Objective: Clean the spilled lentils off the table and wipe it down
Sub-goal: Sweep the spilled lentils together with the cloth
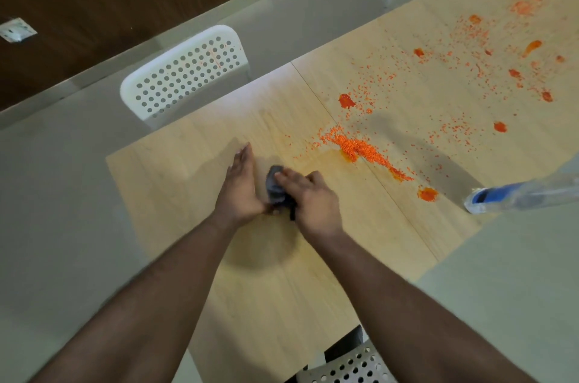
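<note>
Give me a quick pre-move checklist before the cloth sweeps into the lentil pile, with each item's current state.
1. Cloth in hand: ok. The right hand grips the dark cloth.
2. Left hand ready as a catcher: ok. It lies open on the table, beside the cloth.
3. Lentil pile gathered: not ok. Scattered lentils and orange smears still cover the far half.
4. Path from cloth to pile: ok. Only bare wood and a few stray grains lie between.
5. Spray bottle clear of the sweep: ok. It stands at the right edge, apart from the pile.
6. Somewhere to collect the lentils: cannot tell. No bin or dustpan is in view.
</note>
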